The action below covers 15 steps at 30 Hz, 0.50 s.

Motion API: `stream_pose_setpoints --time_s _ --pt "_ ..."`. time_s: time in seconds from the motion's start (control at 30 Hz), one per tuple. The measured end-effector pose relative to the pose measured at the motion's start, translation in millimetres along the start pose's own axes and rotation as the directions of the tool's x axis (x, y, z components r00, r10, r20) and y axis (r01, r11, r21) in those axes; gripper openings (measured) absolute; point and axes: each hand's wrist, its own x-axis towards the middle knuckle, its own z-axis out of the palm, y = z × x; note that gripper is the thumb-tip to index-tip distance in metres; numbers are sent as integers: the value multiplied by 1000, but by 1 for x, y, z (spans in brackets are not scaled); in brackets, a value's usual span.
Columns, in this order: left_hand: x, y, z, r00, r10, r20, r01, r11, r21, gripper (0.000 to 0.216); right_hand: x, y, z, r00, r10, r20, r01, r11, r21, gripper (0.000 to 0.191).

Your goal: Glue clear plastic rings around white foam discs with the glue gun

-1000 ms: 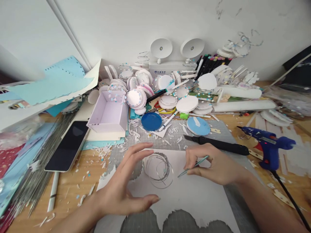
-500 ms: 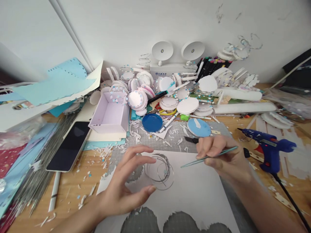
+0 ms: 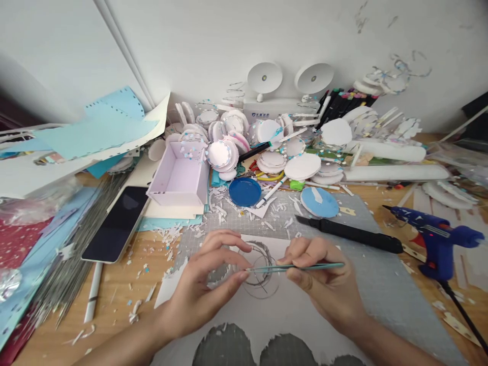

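The right hand [image 3: 324, 284] is closed around thin teal tweezers [image 3: 301, 266], whose tip points left over the coil of thin wire rings [image 3: 257, 264] lying on the white paper sheet [image 3: 305, 315] on the counter [image 3: 125, 305]. The left hand [image 3: 206, 290] is half open, its fingers curved beside the rings and holding nothing, the thumb close to the tweezers tip. I think it is best to steady the rings with the left fingertips and to pinch only one wire lightly. Whether the tip already grips a wire is too small to tell; both forearms are cut off below.
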Motion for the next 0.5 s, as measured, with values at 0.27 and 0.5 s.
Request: stream_pose_setpoints --time_s 0.27,0.5 --pt "2 1 0 999 -2 -54 2 1000 -2 9 0 -1 -3 999 35 -33 -35 999 5 13" --pt "4 1 0 998 45 -43 -43 998 48 6 2 -4 1 1000 -18 -16 17 998 -58 12"
